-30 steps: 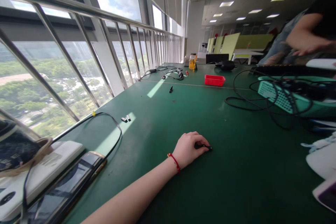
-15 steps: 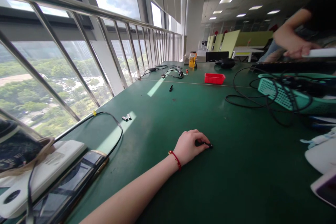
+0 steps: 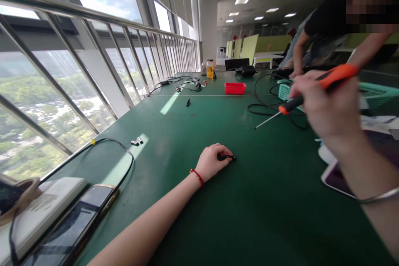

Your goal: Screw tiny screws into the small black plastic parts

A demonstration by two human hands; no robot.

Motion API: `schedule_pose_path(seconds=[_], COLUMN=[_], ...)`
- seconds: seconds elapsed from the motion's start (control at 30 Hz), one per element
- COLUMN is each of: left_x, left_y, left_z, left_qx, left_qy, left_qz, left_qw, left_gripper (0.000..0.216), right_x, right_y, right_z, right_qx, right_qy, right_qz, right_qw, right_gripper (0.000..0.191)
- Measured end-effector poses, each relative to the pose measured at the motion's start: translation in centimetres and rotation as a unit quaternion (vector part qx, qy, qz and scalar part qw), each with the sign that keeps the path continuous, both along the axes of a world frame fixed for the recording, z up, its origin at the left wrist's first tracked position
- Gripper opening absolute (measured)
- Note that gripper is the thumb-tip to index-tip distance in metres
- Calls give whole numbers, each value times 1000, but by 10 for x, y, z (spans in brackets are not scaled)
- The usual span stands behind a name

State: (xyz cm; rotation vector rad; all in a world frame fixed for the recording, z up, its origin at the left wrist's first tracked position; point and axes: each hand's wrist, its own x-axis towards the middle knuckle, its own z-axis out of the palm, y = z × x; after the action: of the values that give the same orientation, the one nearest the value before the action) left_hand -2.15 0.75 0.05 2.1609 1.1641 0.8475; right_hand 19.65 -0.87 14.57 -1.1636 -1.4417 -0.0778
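My left hand [image 3: 213, 161], with a red string bracelet at the wrist, rests on the green table. Its fingers and thumb pinch a small black part [image 3: 227, 157], mostly covered by the fingers, so its kind cannot be made out. At the right, my right hand [image 3: 332, 112] is wrapped around an orange and black screwdriver [image 3: 338, 78]. The screwdriver's thin metal shaft slants down to the left over the table, apart from my left hand. A tiny speck lies close to its tip.
A red tray [image 3: 235, 88], a jar [image 3: 210, 69] and cables stand farther back. A teal basket [image 3: 382, 93] is at the right, and a person leans over the far right side. A phone [image 3: 73, 224] and a white power strip [image 3: 50, 203] lie at the left.
My right hand has come into view from the right, holding the screwdriver. My left hand keeps its pinch on the black part. The view has turned to the right.
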Motion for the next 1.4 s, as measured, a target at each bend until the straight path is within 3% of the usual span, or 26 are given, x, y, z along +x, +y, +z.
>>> schedule_pose_path(seconds=[0.07,0.2,0.4,1.1,1.3,1.4], left_x=[0,0,1,2,1,1], left_y=[0,0,0,0,0,0], left_z=[0,0,0,0,-1,-1], left_qx=[-1,-5,-20,-22,-24,-22], left_qy=[-2,-5,-12,-14,-17,-14], left_qz=[-2,-5,5,8,7,9], left_qw=[1000,1000,1000,1000,1000,1000], left_gripper=[12,12,12,12,12,12], right_x=[-18,-43,-40,-41,-39,-40], right_y=[-2,-1,6,11,8,5], right_z=[-16,-47,-64,-74,-70,-65], right_qx=[-50,-87,-111,-133,-152,-146], right_qy=[0,-14,-8,-22,-36,-54], right_qz=[19,24,59,66,89,82], right_qw=[999,996,992,989,984,984], right_gripper=[15,20,15,20,37,27])
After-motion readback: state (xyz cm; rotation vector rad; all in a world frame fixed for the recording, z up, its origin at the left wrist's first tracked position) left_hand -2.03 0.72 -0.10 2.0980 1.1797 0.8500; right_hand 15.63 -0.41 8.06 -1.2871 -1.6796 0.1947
